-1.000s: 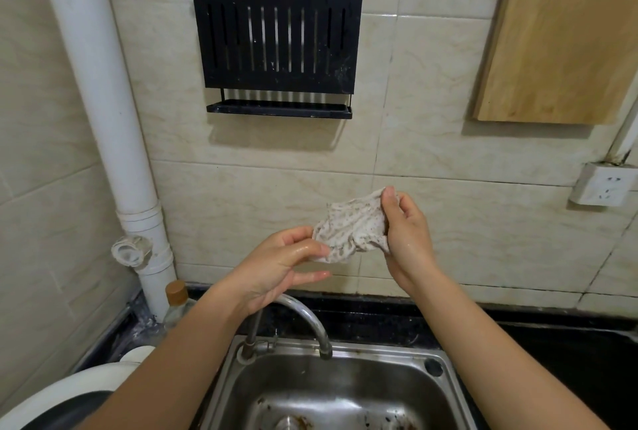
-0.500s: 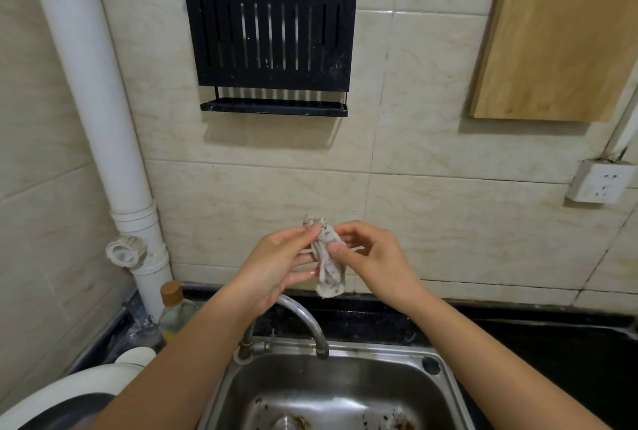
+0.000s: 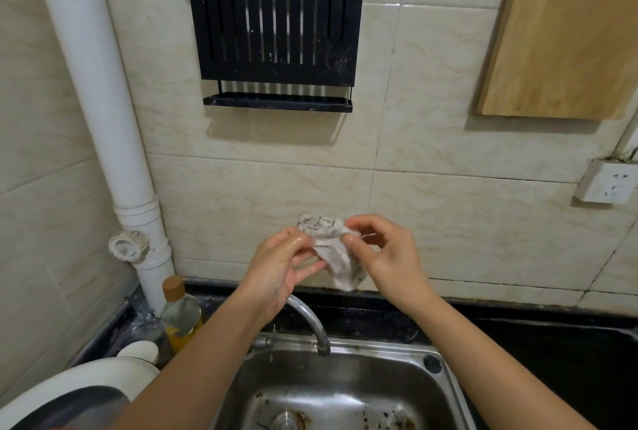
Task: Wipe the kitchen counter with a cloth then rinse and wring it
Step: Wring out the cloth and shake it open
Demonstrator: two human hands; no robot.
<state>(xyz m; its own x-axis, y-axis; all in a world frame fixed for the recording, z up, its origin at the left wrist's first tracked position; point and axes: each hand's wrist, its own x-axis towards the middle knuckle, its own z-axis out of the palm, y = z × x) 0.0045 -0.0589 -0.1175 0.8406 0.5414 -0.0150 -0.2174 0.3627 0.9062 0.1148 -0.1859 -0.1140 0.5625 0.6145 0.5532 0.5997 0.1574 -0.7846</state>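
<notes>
I hold the crumpled cloth (image 3: 333, 250) above the faucet (image 3: 312, 322) and sink (image 3: 345, 391), pinched between both grips: my left hand (image 3: 281, 267) grasps its left edge, my right hand (image 3: 386, 257) its upper right, the rest hanging down.

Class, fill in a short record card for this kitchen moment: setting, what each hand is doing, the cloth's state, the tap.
setting: steel sink below a tiled wall
left hand: pinches the cloth
right hand: pinches the cloth's other side
cloth: crumpled, held up above the tap
tap: no water seen running
</notes>
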